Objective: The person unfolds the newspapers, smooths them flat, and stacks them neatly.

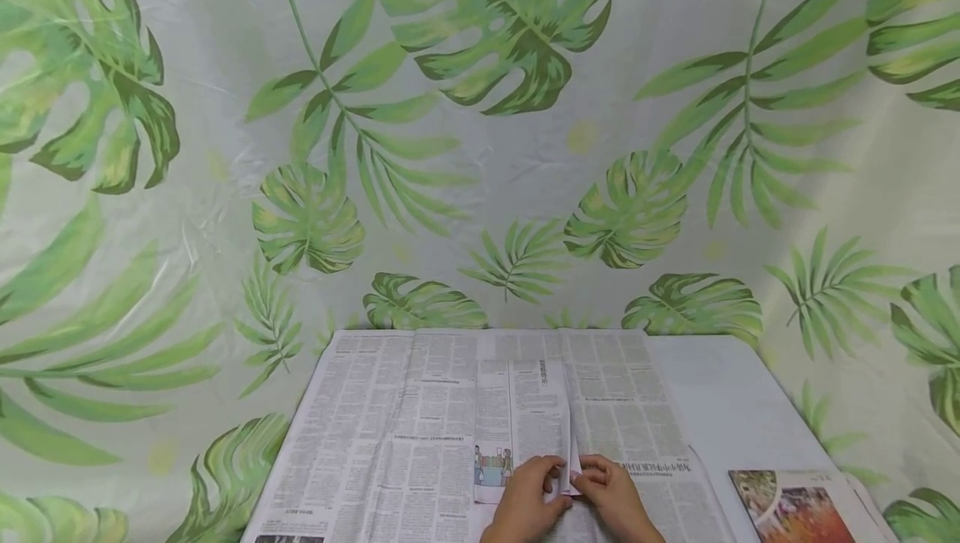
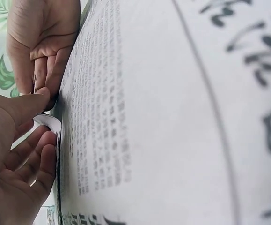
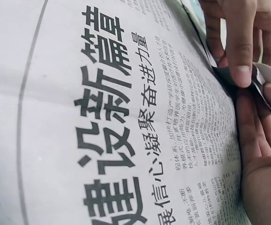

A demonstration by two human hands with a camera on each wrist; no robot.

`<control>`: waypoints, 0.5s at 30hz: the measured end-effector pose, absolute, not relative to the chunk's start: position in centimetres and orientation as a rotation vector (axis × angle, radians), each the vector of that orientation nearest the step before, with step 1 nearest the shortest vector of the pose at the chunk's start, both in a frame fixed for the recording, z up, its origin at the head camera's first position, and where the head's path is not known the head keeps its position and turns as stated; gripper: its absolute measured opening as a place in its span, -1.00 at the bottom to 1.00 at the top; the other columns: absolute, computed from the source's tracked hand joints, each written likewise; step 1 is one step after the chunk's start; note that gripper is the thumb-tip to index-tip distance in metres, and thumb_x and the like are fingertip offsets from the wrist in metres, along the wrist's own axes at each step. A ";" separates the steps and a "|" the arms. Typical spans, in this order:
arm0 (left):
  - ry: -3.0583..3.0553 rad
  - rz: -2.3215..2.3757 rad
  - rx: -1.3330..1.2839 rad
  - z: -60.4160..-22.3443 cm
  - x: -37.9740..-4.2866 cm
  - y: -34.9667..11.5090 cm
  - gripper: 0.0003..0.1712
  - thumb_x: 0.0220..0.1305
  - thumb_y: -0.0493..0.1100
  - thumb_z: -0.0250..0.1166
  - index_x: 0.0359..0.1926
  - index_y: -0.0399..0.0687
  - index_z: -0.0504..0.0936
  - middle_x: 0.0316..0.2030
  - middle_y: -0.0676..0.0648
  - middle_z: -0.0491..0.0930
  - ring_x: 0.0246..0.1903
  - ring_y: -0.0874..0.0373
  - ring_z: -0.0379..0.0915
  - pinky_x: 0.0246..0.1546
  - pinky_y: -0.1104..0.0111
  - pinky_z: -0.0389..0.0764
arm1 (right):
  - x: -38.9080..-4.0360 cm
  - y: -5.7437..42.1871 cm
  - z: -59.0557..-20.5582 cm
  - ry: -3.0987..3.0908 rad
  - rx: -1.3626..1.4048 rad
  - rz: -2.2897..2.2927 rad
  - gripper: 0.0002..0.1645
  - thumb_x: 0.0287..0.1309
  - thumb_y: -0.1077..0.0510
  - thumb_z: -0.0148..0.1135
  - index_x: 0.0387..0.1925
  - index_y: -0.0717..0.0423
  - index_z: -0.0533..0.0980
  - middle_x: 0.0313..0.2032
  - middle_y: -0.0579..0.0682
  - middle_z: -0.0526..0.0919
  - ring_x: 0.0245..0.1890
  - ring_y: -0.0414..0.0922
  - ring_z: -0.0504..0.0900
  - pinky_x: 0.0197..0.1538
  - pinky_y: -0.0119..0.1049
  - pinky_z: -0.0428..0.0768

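Observation:
A folded newspaper sheet (image 1: pixel 525 418) lies in front of me, with a small colour cartoon on its near left part. My left hand (image 1: pixel 528 493) pinches its near right edge between thumb and fingers. Close beside it, my right hand (image 1: pixel 611 497) pinches the same edge, where the paper stands up a little. In the left wrist view a curled flap of paper (image 2: pixel 51 123) shows between the left thumb and fingers. The right wrist view has the paper's folded corner (image 3: pixel 264 72) among both hands' fingertips. Fingers hide part of the fold.
Spread newspapers (image 1: pixel 352 426) cover much of the white table (image 1: pixel 735 384). A booklet with a colourful cover (image 1: pixel 802 510) lies at the near right. Behind the table hangs a leaf-patterned curtain (image 1: pixel 525 184).

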State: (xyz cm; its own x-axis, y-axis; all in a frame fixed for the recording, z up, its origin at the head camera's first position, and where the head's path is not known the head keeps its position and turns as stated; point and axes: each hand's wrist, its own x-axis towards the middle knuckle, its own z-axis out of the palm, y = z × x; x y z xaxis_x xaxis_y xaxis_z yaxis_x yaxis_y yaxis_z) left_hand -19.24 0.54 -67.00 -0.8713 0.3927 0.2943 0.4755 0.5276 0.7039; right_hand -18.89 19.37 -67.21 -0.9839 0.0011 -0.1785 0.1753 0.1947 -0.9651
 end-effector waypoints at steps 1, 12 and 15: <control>-2.649 -1.266 -0.761 -67.1 -19.3 0.5 -0.45 0.08 -0.12 0.59 0.11 -0.02 0.65 -0.22 0.09 0.66 -0.40 0.50 0.36 -0.37 0.64 0.39 | -18.9 19.4 -67.2 2.329 0.174 -1.899 -0.50 0.25 0.22 0.39 0.11 0.47 0.52 -0.25 0.18 0.81 -0.33 -0.31 0.71 -0.21 -0.48 0.62; -2.666 -1.578 -0.660 -67.3 -19.6 -0.1 -0.68 0.25 -0.17 0.47 0.03 -0.04 0.73 -0.21 0.12 0.70 -0.41 0.54 0.42 -0.37 0.57 0.52 | -19.1 19.6 -67.5 2.311 0.215 -1.865 -0.49 0.31 0.17 0.36 0.14 0.46 0.51 -0.29 0.08 0.80 -0.37 -0.32 0.64 -0.27 -0.44 0.60; -2.633 -1.580 -0.598 -67.4 -19.6 0.4 -0.74 0.24 -0.24 0.42 -0.03 -0.05 0.74 -0.29 0.17 0.70 -0.46 0.56 0.41 -0.42 0.58 0.52 | -19.3 19.6 -67.8 2.284 0.202 -1.892 -0.47 0.30 0.19 0.37 0.14 0.50 0.50 -0.28 0.11 0.80 -0.36 -0.29 0.67 -0.27 -0.43 0.62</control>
